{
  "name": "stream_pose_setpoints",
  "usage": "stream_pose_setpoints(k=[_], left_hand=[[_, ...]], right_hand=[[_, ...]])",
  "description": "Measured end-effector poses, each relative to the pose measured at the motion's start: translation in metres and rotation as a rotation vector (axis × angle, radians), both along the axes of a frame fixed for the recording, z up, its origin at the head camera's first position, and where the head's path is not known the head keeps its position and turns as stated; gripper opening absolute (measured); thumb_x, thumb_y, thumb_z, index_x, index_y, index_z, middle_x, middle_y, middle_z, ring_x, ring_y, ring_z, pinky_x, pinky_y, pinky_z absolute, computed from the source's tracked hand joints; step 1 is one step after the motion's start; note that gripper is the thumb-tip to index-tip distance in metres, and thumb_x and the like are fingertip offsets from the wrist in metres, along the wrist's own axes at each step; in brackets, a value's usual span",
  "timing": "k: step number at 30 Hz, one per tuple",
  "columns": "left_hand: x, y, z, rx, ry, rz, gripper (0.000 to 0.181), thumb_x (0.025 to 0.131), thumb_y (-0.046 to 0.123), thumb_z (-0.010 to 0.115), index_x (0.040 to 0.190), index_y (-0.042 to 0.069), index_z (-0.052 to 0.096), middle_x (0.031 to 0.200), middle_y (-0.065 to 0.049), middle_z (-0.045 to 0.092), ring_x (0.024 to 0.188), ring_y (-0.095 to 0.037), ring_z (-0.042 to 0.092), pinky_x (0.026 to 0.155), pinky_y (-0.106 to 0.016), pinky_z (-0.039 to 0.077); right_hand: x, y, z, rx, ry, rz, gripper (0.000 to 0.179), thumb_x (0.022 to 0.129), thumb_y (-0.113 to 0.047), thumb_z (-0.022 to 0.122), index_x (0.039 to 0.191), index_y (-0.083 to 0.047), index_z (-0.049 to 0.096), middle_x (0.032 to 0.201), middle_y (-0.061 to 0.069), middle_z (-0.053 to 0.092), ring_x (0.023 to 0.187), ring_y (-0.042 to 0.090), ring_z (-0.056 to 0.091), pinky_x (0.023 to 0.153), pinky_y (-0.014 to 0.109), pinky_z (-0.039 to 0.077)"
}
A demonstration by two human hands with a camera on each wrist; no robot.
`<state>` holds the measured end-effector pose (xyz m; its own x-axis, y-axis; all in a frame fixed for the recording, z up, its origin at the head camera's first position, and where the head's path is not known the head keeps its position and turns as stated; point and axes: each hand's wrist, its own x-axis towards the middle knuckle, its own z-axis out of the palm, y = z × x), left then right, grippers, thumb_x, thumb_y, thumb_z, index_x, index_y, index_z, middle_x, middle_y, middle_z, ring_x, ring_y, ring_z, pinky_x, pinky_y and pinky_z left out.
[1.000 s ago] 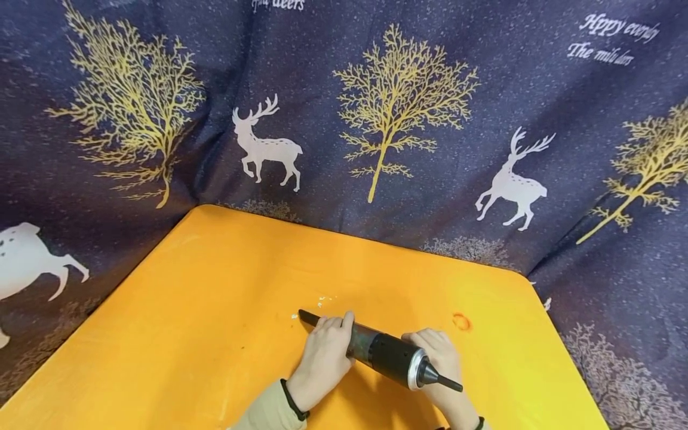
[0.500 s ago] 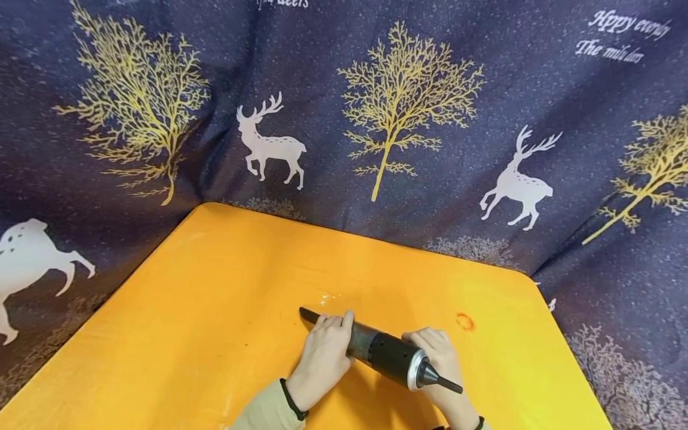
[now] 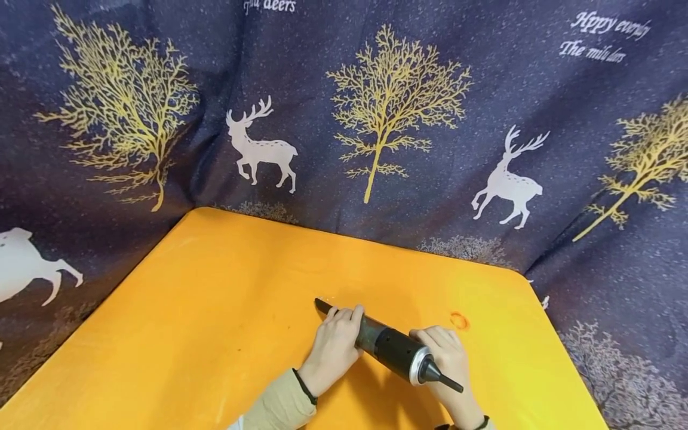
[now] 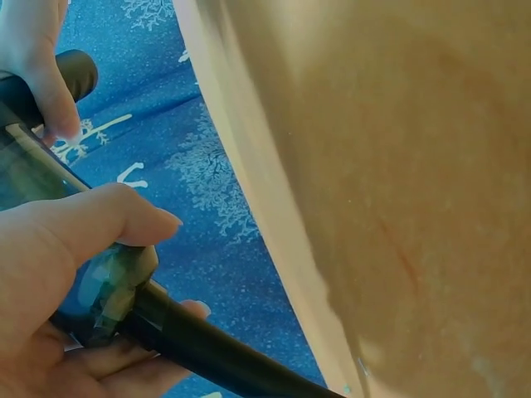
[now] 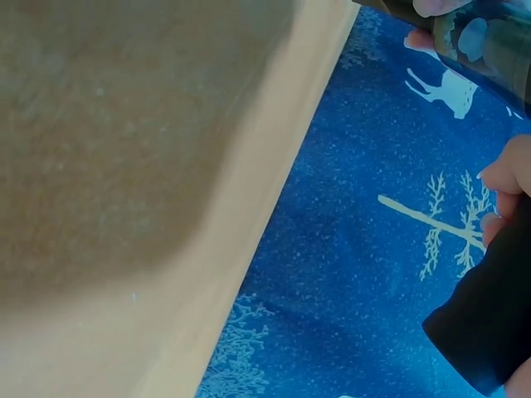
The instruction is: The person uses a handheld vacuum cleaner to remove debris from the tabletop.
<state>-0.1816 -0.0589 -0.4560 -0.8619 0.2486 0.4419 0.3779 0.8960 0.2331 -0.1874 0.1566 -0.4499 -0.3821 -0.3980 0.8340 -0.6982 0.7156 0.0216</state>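
A black handheld vacuum cleaner (image 3: pixel 396 352) with a silver ring and a thin rear nozzle lies slantwise over the yellow table (image 3: pixel 226 286). My left hand (image 3: pixel 334 345) grips its see-through dust cup near the front; in the left wrist view, the thumb lies over the cup (image 4: pixel 116 278) and fingers curl beneath. From the cup runs a narrow black suction nozzle (image 4: pixel 207 352). Its tip is low over the table, right by a few tiny white bits (image 3: pixel 329 297). My right hand (image 3: pixel 447 361) holds the black handle (image 5: pixel 489 307), mostly hidden behind the body in the head view.
Behind the table hangs a dark blue cloth (image 3: pixel 312 119) printed with trees and white deer. An orange ring mark (image 3: pixel 459 321) shows on the tabletop to the right. Small dark specks (image 3: pixel 239 350) dot its left part.
Both hands have shifted the vacuum's nozzle right and away from me across the table, up to the white bits. Fewer white bits show now, and the one left of the tip is gone.
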Motion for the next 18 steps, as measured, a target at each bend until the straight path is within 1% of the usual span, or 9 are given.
stream_pose_setpoints(k=[3, 11, 13, 18], left_hand=[[-0.0022, 0.0009, -0.0022, 0.009, -0.001, -0.002, 0.059, 0.061, 0.022, 0.092, 0.103, 0.012, 0.052, 0.092, -0.004, 0.068, 0.092, -0.020, 0.067, 0.099, -0.040, 0.049], [-0.0067, 0.0025, -0.0030, 0.009, 0.024, 0.008, 0.059, 0.061, 0.023, 0.092, 0.103, 0.013, 0.052, 0.092, -0.003, 0.068, 0.092, -0.020, 0.067, 0.100, -0.043, 0.049], [-0.0075, 0.0033, -0.0029, 0.003, 0.030, 0.010, 0.059, 0.061, 0.024, 0.092, 0.103, 0.013, 0.052, 0.092, -0.002, 0.068, 0.092, -0.019, 0.067, 0.100, -0.044, 0.049], [-0.0091, 0.0062, -0.0018, -0.016, 0.024, 0.006, 0.058, 0.062, 0.025, 0.091, 0.103, 0.013, 0.051, 0.091, -0.001, 0.068, 0.092, -0.018, 0.067, 0.100, -0.043, 0.049]], right_hand=[[-0.0015, 0.0004, -0.0008, 0.005, 0.010, -0.006, 0.020, 0.087, -0.017, 0.050, 0.082, -0.009, 0.068, 0.072, -0.003, 0.062, 0.067, 0.014, 0.057, 0.067, 0.029, 0.038], [-0.0040, 0.0020, 0.0002, 0.008, 0.002, -0.017, 0.018, 0.083, -0.016, 0.052, 0.083, -0.008, 0.068, 0.072, -0.002, 0.063, 0.068, 0.015, 0.058, 0.068, 0.031, 0.039], [-0.0037, 0.0023, 0.0005, 0.006, -0.007, -0.016, 0.017, 0.081, -0.014, 0.053, 0.083, -0.008, 0.068, 0.072, -0.002, 0.063, 0.068, 0.016, 0.058, 0.068, 0.031, 0.039], [-0.0021, 0.0049, 0.0010, 0.005, -0.059, -0.018, 0.016, 0.075, -0.009, 0.055, 0.084, -0.007, 0.068, 0.073, 0.000, 0.063, 0.069, 0.017, 0.057, 0.071, 0.031, 0.038]])
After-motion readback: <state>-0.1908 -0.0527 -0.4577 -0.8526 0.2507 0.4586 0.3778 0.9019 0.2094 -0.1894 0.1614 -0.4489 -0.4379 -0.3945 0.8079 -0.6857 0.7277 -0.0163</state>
